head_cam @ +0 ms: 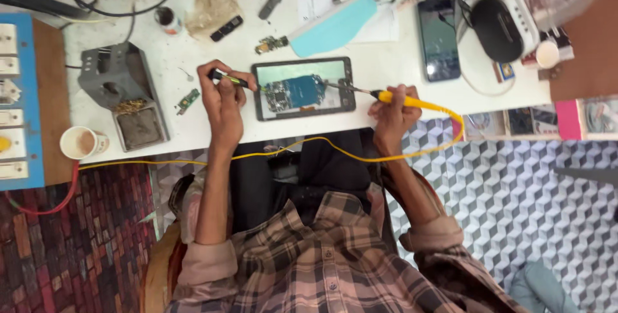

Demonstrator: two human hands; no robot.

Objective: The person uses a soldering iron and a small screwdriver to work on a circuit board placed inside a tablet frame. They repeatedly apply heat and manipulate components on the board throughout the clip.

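- Opened tablet [302, 87]: laid flat on the table [386, 62], back cover off, blue board exposed; work is judged mid-way, nothing closed up.
- Left hand [224, 97]: clenched around a thin dark tool [232, 80], tip at the tablet's near edge.
- Right hand [394, 110]: grasping a yellow soldering iron [402, 99], tip resting on the tablet's far edge.
- The tablet is held between both grips.

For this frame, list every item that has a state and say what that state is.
Tablet-like device: back cover off, circuit board exposed, lying flat.
Soldering iron: held in right hand, tip on the board.
Tweezers: gripped in left hand, tip at the board's edge.
Phone: lying flat, screen dark.
Cup: upright, holding light brown liquid.
Iron stand: no iron in it.
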